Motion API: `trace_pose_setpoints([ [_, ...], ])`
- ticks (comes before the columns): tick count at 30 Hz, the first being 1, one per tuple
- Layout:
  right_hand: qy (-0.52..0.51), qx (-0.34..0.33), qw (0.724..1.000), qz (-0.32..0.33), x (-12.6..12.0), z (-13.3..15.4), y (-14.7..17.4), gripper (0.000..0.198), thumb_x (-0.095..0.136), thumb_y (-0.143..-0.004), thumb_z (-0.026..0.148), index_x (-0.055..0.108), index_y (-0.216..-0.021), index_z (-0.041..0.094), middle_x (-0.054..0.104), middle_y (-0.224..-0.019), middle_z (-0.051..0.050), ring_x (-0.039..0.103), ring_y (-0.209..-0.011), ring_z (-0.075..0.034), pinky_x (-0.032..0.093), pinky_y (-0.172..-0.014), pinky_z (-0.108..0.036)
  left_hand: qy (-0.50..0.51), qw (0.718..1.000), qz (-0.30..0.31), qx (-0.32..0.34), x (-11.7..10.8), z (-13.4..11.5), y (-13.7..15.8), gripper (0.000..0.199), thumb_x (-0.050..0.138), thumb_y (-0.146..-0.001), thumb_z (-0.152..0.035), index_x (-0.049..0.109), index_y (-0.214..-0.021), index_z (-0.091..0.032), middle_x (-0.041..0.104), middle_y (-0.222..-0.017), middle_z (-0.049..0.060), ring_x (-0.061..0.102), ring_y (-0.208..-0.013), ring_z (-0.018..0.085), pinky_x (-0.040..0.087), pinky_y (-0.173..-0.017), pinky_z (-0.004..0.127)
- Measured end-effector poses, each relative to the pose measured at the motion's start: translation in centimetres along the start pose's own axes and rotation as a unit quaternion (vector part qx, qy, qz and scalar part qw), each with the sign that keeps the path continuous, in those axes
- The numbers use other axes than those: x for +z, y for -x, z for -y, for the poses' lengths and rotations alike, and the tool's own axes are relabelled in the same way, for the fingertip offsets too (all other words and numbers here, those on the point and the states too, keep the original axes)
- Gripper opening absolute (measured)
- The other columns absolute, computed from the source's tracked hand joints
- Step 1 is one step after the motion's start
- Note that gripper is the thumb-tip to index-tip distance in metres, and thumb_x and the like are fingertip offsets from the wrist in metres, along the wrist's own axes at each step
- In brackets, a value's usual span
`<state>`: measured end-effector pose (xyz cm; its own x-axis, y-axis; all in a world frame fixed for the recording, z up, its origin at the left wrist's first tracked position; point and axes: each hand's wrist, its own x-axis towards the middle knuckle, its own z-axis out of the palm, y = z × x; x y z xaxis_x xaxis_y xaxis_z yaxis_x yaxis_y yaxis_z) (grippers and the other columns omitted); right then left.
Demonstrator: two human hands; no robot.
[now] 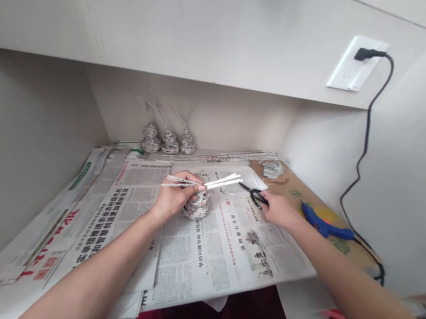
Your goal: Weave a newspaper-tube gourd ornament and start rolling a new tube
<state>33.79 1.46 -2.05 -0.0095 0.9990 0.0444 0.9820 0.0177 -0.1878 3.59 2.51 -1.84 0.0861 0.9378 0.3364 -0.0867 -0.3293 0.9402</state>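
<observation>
My left hand [178,194] is closed around the top of a small woven newspaper gourd [197,207], whose rounded lower part shows below the fingers. Thin white paper strips [225,181] stick out of this hand toward the right, and more ends poke out on its left side. In my right hand [277,208] is a pair of black scissors [258,195], held by the handles. Their tips point left, close to the ends of the paper strips; whether they touch cannot be made out.
Three finished-looking paper gourds [170,142] stand at the back wall beside a bundle of long paper sticks [222,155]. Newspaper sheets [197,255] cover the table. At right lie a coiled pale bundle [270,169] and a blue glue gun [321,221], its black cord [362,152] running to a wall socket [355,63].
</observation>
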Motion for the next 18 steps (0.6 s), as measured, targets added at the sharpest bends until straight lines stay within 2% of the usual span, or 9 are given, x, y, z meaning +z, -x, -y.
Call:
trace_pose_setpoints([
  [3, 0.017, 0.019, 0.999, 0.024, 0.3, 0.3, -2.0, 0.026, 0.062, -0.076, 0.016, 0.064, -0.102, 0.011, 0.07, -0.101, -0.02, 0.065, -0.094, -0.03, 0.044, -0.075, -0.033, 0.022, 1.0, -0.011, 0.003, -0.4, 0.1, -0.3, 0.023, 0.081, -0.063, -0.028, 0.063, -0.066, -0.014, 0.069, -0.076, 0.002, 0.061, -0.059, 0.011, 0.051, -0.051, 0.021],
  [6, 0.01, 0.031, 0.998, 0.048, -0.1, 0.2, -2.5, 0.016, 0.065, -0.072, 0.02, 0.066, -0.086, 0.013, 0.07, -0.093, -0.02, 0.066, -0.088, -0.032, 0.043, -0.069, -0.034, 0.045, 0.999, -0.01, 0.001, -0.7, 0.1, -0.4, 0.022, 0.081, -0.063, -0.027, 0.063, -0.067, -0.014, 0.069, -0.08, 0.003, 0.061, -0.06, 0.01, 0.052, -0.052, 0.021],
  [9, -0.032, 0.021, 0.997, 0.067, -0.6, 0.7, -1.3, 0.023, 0.064, -0.074, 0.026, 0.064, -0.094, 0.016, 0.07, -0.096, -0.013, 0.066, -0.087, -0.026, 0.045, -0.068, -0.031, 0.069, 0.998, 0.003, 0.009, -0.8, 0.0, -0.5, 0.021, 0.081, -0.064, -0.024, 0.063, -0.066, -0.014, 0.069, -0.081, 0.003, 0.062, -0.06, 0.01, 0.052, -0.051, 0.021],
  [11, -0.112, 0.003, 0.988, 0.103, -0.8, 1.7, 0.2, 0.026, 0.059, -0.08, 0.03, 0.06, -0.104, 0.019, 0.07, -0.093, -0.007, 0.066, -0.08, -0.019, 0.047, -0.066, -0.026, 0.082, 0.996, 0.006, 0.018, -0.9, 0.0, -0.5, 0.02, 0.081, -0.064, -0.022, 0.063, -0.066, -0.014, 0.07, -0.079, 0.003, 0.063, -0.061, 0.01, 0.052, -0.051, 0.021],
  [13, -0.319, -0.007, 0.927, 0.199, -0.9, 2.9, 2.0, 0.026, 0.057, -0.084, 0.037, 0.057, -0.103, 0.019, 0.068, -0.086, -0.005, 0.062, -0.071, -0.015, 0.047, -0.063, -0.026, 0.091, 0.996, 0.004, 0.023, -1.0, 0.0, -0.6, 0.02, 0.081, -0.064, -0.022, 0.064, -0.066, -0.014, 0.07, -0.079, 0.003, 0.063, -0.061, 0.01, 0.053, -0.051, 0.021],
  [15, -0.416, -0.016, 0.878, 0.236, -1.0, 4.1, 3.5, 0.027, 0.063, -0.082, 0.043, 0.056, -0.094, 0.019, 0.062, -0.076, -0.001, 0.056, -0.062, -0.012, 0.046, -0.061, -0.026, 0.097, 0.995, 0.006, 0.029, -1.1, -0.1, -0.6, 0.02, 0.082, -0.063, -0.022, 0.064, -0.067, -0.013, 0.071, -0.08, 0.004, 0.063, -0.058, 0.01, 0.052, -0.05, 0.02],
  [18, -0.458, -0.053, 0.856, 0.231, -0.8, 5.5, 4.8, 0.027, 0.067, -0.081, 0.043, 0.052, -0.081, 0.019, 0.057, -0.074, 0.001, 0.05, -0.059, -0.01, 0.043, -0.058, -0.024, 0.095, 0.995, 0.023, 0.033, -1.0, -0.3, -0.6, 0.022, 0.083, -0.062, -0.022, 0.063, -0.066, -0.013, 0.071, -0.078, 0.004, 0.062, -0.055, 0.009, 0.051, -0.048, 0.02],
])
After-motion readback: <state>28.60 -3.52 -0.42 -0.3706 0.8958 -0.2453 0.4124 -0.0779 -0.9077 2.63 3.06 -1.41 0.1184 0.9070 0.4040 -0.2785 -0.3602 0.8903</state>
